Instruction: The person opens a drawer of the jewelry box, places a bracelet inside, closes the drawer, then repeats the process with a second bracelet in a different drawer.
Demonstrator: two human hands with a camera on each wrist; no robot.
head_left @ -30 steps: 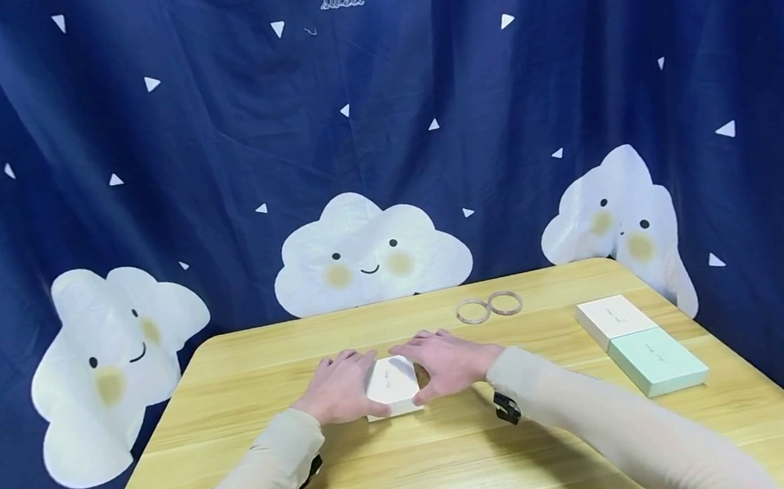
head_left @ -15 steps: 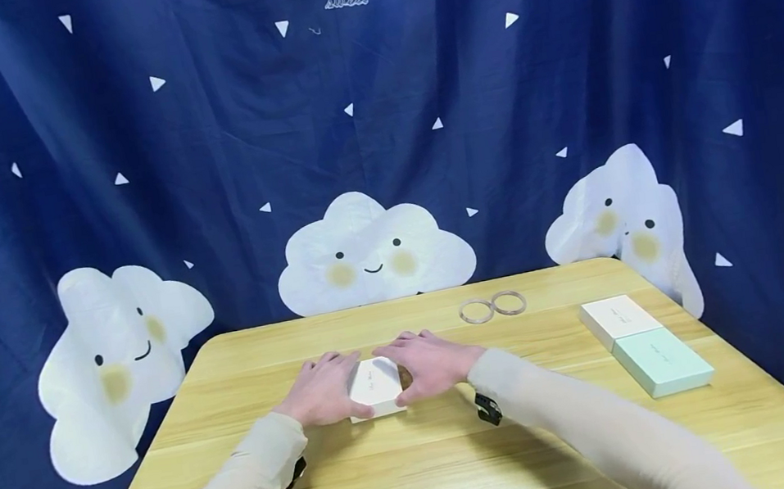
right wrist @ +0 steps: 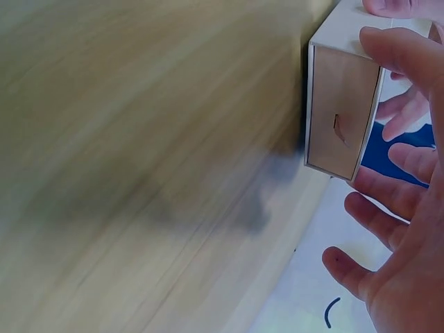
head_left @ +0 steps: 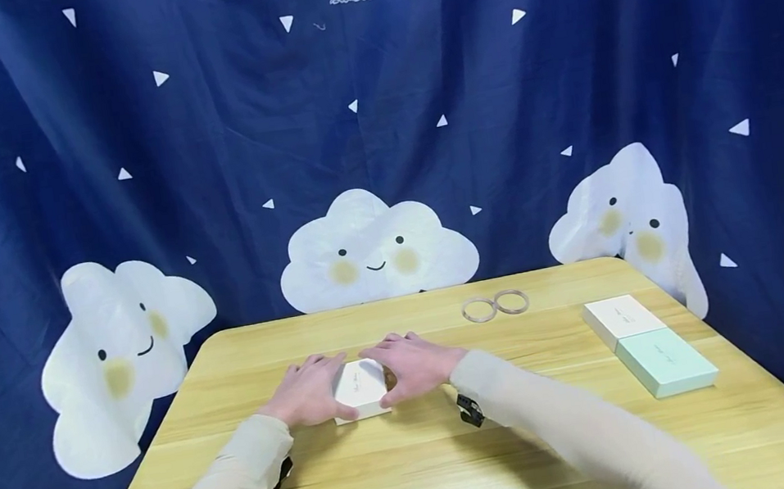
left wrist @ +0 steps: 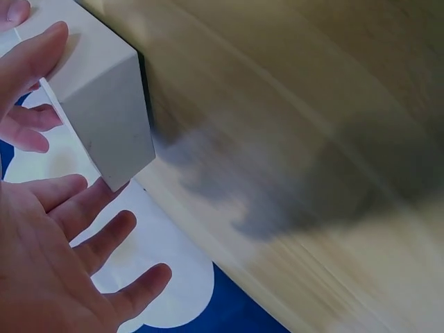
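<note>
A small white drawer box (head_left: 360,387) with a line of script on its lid lies flat at the table's middle, between both hands. My left hand (head_left: 307,393) grips its left end, thumb on the near side and fingers toward the far side. At the other end, my right hand (head_left: 411,367) holds it the same way. The right wrist view shows the box's brown drawer front (right wrist: 343,114) with a small pull tab (right wrist: 340,130). A plain white end (left wrist: 114,121) faces the left wrist camera. Whether the box touches the table is hard to tell.
Toward the right edge of the wooden table (head_left: 393,476), a white box (head_left: 623,316) and a mint green box (head_left: 666,360) lie end to end. Two thin rings (head_left: 479,311) sit side by side near the back edge. A blue cloud-print curtain (head_left: 360,116) hangs behind.
Both hands have moved left together across the table with the white drawer box between them. The rings and the two boxes at the right keep their places on the table.
</note>
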